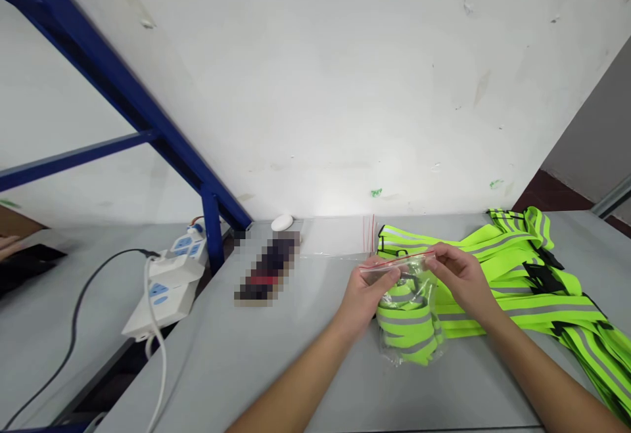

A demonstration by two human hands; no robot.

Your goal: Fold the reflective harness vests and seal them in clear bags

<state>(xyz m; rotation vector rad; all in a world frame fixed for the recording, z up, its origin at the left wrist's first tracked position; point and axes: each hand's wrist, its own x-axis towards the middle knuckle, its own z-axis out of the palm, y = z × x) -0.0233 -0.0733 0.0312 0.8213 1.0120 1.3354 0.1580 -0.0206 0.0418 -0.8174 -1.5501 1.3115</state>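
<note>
While it is being held: one clear bag (409, 315)

Left hand (362, 296) and right hand (461, 280) are pinching its red-lined top edge (401, 261), each grip clenched on plastic; a rolled yellow-green strap (404, 329) is sitting inside, over the desk (236, 347); loose straps (547, 303) are lying behind and rightward.

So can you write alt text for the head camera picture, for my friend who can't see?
A person's left hand and right hand hold a clear bag by its red-lined top, with a bundled neon-green strap inside. More neon-green straps lie on the grey table to the right, and flat clear bags lie near the white wall.
</note>
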